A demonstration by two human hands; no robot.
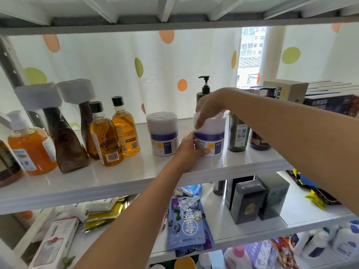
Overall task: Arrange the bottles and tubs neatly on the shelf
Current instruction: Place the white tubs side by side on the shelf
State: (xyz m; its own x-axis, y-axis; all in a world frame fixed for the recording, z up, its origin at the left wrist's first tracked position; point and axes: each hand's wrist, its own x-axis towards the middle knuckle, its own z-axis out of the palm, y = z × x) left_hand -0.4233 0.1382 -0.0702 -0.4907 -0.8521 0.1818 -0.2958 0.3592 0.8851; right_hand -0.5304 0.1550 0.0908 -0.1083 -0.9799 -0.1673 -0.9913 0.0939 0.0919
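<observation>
On the white shelf (120,171) stand two white tubs with purple bands. The left tub (162,133) stands free. My left hand (189,146) grips the lower left side of the right tub (212,136), and my right hand (208,107) holds its lid from above. To the left stand two amber oil bottles (105,140), two dark brown bottles (67,140) with white-wrapped tops, and an orange pump bottle (29,148). Behind and right of the held tub stand a black pump bottle (204,88), a dark green bottle (237,134) and a dark bottle (258,140).
Boxes (328,100) are stacked at the shelf's right end. The lower shelf holds a blue pouch (186,226), dark boxes (250,200), packets and a white box (56,243). A dotted curtain (116,74) hangs behind. The upper shelf's frame (174,22) runs close overhead.
</observation>
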